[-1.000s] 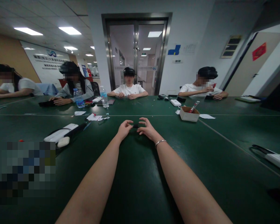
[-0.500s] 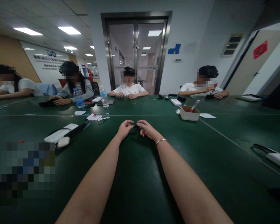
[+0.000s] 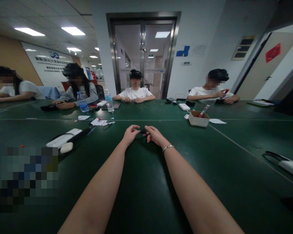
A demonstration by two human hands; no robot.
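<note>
Centrally, small dark object (image 3: 143,131), between hands (image 3: 130,134) (image 3: 155,135)

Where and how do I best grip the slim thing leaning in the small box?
Likely by its raised upper end, from above with the right hand, the nearer one: the slim thing leans rightward, its top clear of the small box, its lower end inside.

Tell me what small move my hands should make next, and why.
I'd suggest gently closing the right grip on the dark piece, probably its safest next support: the left grip seems to pinch one end, while the right is curled at the other, and whether it holds firmly can't be told.
</note>
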